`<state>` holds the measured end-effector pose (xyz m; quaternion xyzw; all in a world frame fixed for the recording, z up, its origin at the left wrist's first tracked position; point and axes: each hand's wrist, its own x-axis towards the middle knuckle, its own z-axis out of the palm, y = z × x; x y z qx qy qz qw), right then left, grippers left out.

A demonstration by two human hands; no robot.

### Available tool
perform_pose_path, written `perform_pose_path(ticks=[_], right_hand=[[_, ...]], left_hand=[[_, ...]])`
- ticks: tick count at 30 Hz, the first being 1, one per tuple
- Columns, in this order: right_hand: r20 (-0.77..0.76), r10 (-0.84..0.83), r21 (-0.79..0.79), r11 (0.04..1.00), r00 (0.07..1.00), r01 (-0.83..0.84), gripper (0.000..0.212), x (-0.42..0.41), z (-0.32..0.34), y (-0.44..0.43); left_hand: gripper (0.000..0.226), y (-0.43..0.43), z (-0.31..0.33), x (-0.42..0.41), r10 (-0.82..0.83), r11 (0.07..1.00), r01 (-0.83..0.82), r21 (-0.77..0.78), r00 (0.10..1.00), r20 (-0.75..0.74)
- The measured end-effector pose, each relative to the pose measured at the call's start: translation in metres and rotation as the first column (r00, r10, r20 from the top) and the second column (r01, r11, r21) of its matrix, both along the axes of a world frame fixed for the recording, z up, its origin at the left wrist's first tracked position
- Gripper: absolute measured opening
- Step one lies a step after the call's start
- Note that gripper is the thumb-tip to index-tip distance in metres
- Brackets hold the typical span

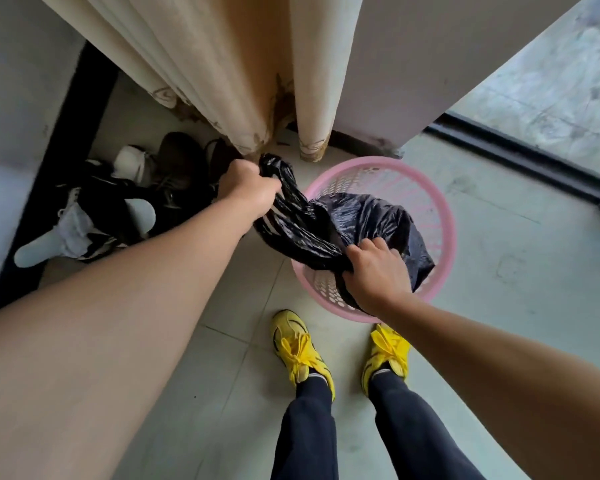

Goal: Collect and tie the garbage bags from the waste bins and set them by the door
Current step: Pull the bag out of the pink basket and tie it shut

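A black garbage bag (pixel 357 220) sits in a pink perforated waste bin (pixel 426 199) on the tiled floor. My left hand (pixel 246 185) grips one gathered end of the bag and holds it stretched out to the left, past the bin's rim. My right hand (pixel 374 271) grips the other gathered part of the bag at the near side of the bin. The bag's bulk lies inside the bin, and its contents are hidden.
Beige curtains (pixel 222 81) hang just behind the bin. A pile of shoes (pixel 125 209) lies on the floor to the left, by a dark-edged wall. A glass door with a black track (pixel 520 154) runs at the right. My feet in yellow shoes (pixel 302 351) stand below the bin.
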<state>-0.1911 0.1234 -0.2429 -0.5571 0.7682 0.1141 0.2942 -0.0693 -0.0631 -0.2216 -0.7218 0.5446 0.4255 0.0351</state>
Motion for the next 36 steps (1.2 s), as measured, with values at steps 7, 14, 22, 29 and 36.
perform_pose_path(ticks=[7, 14, 22, 29, 36], right_hand=[[0.155, -0.555, -0.05, 0.822, 0.817, 0.568, 0.006, -0.059, 0.042, 0.028], [0.472, -0.852, 0.054, 0.285, 0.227, 0.957, 0.019, -0.091, 0.095, 0.015], [0.623, -0.749, 0.185, -0.14, -0.226, 0.973, 0.011, -0.115, 0.133, 0.004], [0.604, -0.769, 0.178, -0.127, -0.21, 0.976, 0.016, -0.105, 0.169, 0.02], [0.613, -0.762, 0.154, -0.145, -0.209, 0.977, 0.024, -0.072, 0.25, 0.046]], left_hand=[[0.023, 0.023, 0.043, 0.007, 0.627, 0.779, -0.577, 0.246, 0.725, -0.286], [0.038, 0.064, 0.108, -0.011, 0.715, 0.696, -0.659, 0.285, 0.6, -0.359], [0.041, 0.079, 0.172, -0.011, 0.711, 0.665, -0.698, 0.267, 0.482, -0.512], [0.032, 0.109, 0.242, -0.002, 0.687, 0.673, -0.675, 0.303, 0.42, -0.593], [0.021, 0.134, 0.319, 0.028, 0.581, 0.725, -0.661, 0.195, 0.434, -0.689]])
